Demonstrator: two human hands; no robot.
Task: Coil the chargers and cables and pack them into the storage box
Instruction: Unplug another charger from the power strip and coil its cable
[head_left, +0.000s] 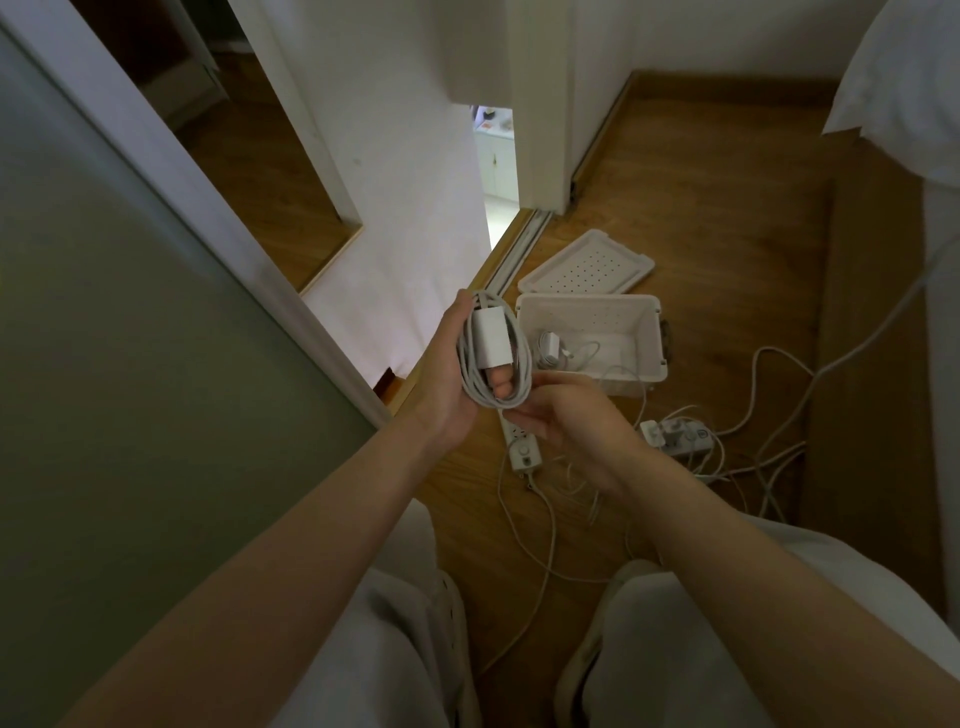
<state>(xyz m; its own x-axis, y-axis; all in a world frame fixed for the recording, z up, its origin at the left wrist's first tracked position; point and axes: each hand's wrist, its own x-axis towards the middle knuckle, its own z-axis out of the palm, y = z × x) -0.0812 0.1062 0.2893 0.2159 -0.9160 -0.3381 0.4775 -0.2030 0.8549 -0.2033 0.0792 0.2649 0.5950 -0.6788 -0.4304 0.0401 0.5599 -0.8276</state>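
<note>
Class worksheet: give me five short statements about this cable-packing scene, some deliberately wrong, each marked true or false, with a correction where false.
1. The left hand holds a coiled cable with a white charger. True.
2. The storage box is closed. False: it is open, and its lid lies on the floor behind it.
3. The storage box is empty. False: a small charger and cable lie inside.
4. A power strip lies on the floor beneath the hands. True.
5. The right hand grips scissors. False: it holds no tool, and its fingertips are at the coil's lower end.
</note>
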